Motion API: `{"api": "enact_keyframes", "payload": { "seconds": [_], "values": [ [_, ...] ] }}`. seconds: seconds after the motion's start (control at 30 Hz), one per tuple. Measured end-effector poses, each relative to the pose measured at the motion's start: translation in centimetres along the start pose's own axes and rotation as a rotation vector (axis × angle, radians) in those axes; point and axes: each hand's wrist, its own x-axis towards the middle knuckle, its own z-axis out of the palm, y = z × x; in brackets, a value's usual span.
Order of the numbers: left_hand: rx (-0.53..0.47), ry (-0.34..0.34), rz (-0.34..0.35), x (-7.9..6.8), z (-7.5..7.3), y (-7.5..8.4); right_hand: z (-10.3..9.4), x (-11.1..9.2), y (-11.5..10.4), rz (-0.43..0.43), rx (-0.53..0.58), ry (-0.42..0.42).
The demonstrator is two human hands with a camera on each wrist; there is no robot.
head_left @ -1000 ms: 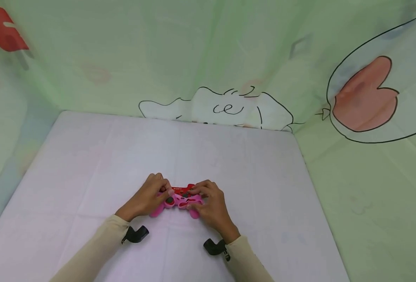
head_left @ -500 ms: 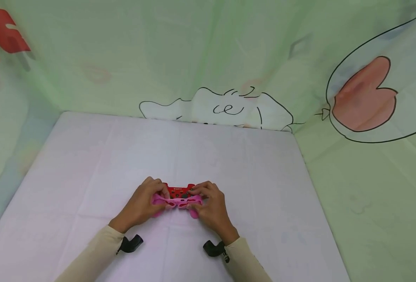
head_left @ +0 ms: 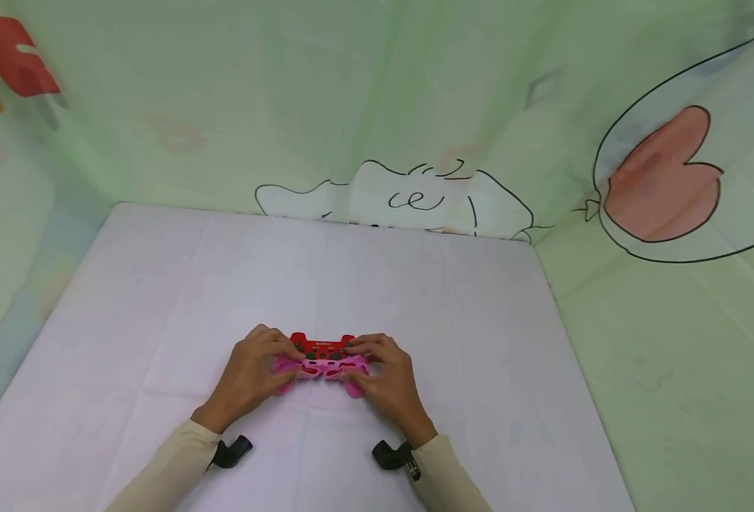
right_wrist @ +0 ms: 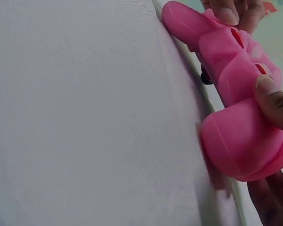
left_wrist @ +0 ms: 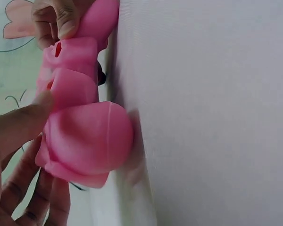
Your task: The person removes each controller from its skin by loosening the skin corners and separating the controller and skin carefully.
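Observation:
A red game controller (head_left: 323, 347) marked SONY lies near the middle front of the table in the head view. Its lower part sits in a pink silicone cover (head_left: 321, 367), whose front edge is folded down so the red face shows. My left hand (head_left: 249, 373) pinches the cover's left side between thumb and fingers. On the other side, my right hand (head_left: 388, 380) pinches it the same way. Seen from the wrists, the cover's rounded grip ends (left_wrist: 92, 141) and red slits show. Both thumbs (right_wrist: 276, 101) press on the pink surface. The controller's underside is hidden.
A white cloth (head_left: 383, 284) covers the table. Green printed curtains (head_left: 223, 107) hang behind it and along its sides. Black wrist-worn cameras (head_left: 232, 451) stick out from both sleeves over the table.
The left part of the cover has folded down towards me, baring the controller's left face. My left hand has shifted left and nearer; the right has barely moved.

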Motion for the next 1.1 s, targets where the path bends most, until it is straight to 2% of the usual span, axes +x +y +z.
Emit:
{"api": "enact_keyframes", "payload": {
  "seconds": [0.1, 0.3, 0.43, 0.6, 0.73, 0.9, 1.1],
  "values": [
    [-0.082, 0.002, -0.068, -0.7, -0.3, -0.6, 0.1, -0.4, 0.5, 0.034, 0.049, -0.016],
    [-0.295, -0.041, -0.296, -2.5, 0.1, -1.7, 0.0, -1.7, 1.3, 0.088, 0.169, -0.044],
    [-0.338, -0.019, -0.365, -3.0, 0.5, -1.9, 0.1, -1.9, 1.0, 0.105, 0.203, -0.012],
    [-0.296, 0.063, -0.360, -3.1, 0.8, -1.9, 0.3, -2.2, 0.4, 0.176, 0.241, 0.067],
    [-0.271, 0.084, -0.347, -2.9, 0.7, -2.1, 0.6, -2.3, 1.0, 0.212, 0.247, 0.093],
    [-0.236, 0.038, -0.319, -2.5, 0.5, -2.6, 0.2, -1.7, 1.6, 0.235, 0.259, 0.038],
    [-0.181, -0.004, -0.219, -1.9, 0.5, -2.9, -0.5, -0.8, 2.2, 0.213, 0.219, -0.051]
  ]
}}
